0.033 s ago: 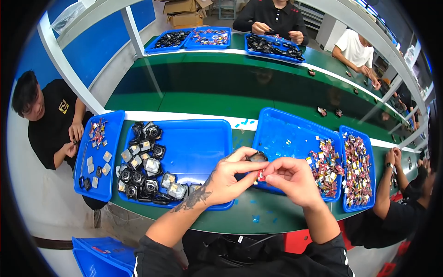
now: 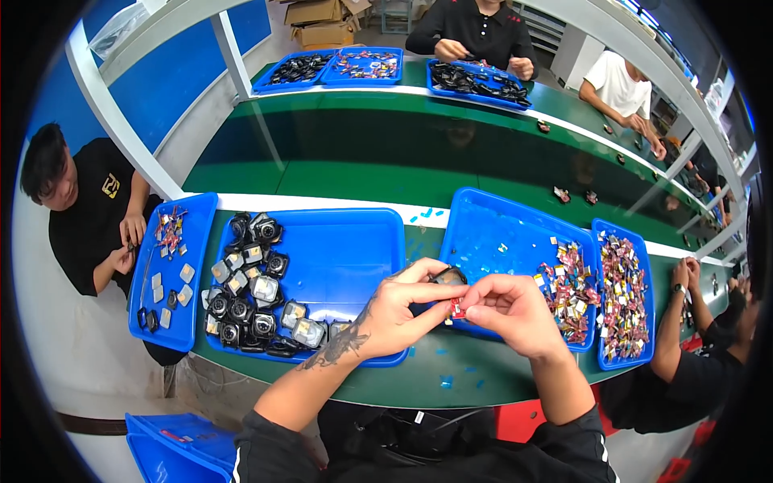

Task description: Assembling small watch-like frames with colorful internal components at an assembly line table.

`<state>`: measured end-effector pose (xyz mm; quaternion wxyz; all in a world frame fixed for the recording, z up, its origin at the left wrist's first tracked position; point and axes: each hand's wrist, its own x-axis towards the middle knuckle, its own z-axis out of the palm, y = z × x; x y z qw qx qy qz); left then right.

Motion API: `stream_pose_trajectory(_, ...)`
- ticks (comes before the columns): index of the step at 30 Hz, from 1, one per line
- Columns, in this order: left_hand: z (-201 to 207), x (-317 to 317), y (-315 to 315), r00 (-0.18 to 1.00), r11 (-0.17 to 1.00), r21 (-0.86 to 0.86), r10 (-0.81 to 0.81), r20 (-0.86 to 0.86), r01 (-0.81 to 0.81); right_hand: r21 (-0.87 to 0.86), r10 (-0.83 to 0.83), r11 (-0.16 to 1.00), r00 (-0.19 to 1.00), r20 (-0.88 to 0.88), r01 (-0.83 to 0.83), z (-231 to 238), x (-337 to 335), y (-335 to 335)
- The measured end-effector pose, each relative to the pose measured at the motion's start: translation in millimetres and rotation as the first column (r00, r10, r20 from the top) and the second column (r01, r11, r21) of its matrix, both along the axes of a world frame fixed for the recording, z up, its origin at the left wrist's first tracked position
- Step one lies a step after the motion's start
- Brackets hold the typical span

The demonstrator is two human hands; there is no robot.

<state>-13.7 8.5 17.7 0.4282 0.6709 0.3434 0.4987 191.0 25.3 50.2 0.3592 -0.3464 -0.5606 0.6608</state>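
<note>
My left hand (image 2: 407, 310) is closed round a black camera-like housing (image 2: 449, 276), seen just past the fingertips above the front edge of a blue tray. A small red part (image 2: 458, 308) with a pale piece on it sits between the fingertips of both hands. My right hand (image 2: 509, 314) pinches at this red part from the right. My fingers partly hide the housing, so I cannot tell whether the red part is joined to it. Left of my hands, a blue tray (image 2: 346, 241) holds several black camera-like units (image 2: 264, 324) with round lenses or clear-covered faces.
A blue tray (image 2: 491, 233) behind my hands holds small red-and-white parts (image 2: 568, 298); another tray (image 2: 624, 302) at right is full of them. A co-worker (image 2: 93, 217) sits left by a tray (image 2: 181, 322). Others work across the green belt (image 2: 346, 137). Blue scraps (image 2: 446, 381) lie on the bench.
The red part and my right fingertips have shifted very slightly. Across the belt, a co-worker's hands have moved a little. Otherwise the scene looks the same.
</note>
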Motion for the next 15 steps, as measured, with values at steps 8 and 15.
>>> stream_pose_trajectory(8,1,-2,-3,0.981,0.973,-0.131,-0.194,-0.002,0.192,-0.072,0.16,0.986,0.973,0.167,-0.149,7,13,10)
stream_pose_trajectory(15,1,-2,0,0.949,0.991,-0.102,-0.117,-0.292,0.091,0.033,0.082,0.994,0.921,0.381,-0.102,4,7,11)
